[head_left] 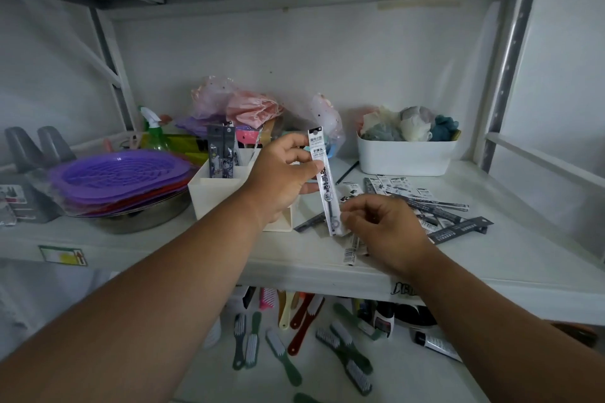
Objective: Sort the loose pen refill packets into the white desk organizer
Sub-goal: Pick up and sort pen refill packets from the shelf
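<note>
I am working on the shelf (491,258), a wide white deck with a wall behind and a steel post at the right; its front lip runs just under my wrists, and anything nudged off it would drop to the brushes (327,347) on the level below. The roomiest bare stretch is the right front corner; the left is filled by the purple trays (121,173) stacked on a metal bowl, and the back by a white tub (406,157) of puffs.

The organizer (222,193) stands left of centre, partly behind my left arm; two dark packets (222,154) already stand upright in a rear cell, so I judge the sort is under way with most of it left to do; the pile (425,206) of loose packets is spread on the shelf to the right of the organizer, near the front.

My left hand (281,180) pinches one packet (327,186) near its top, thumb and fingers curled on it, holding it upright above the shelf just right of the organizer; my right hand (386,229) has its fingers loosely curled at the packet's lower end; whether they grip it I cannot tell.

The step in hand looks like carrying this packet to a cell; next I would swing it left and lower it end-first, clear of the organizer's rim.
</note>
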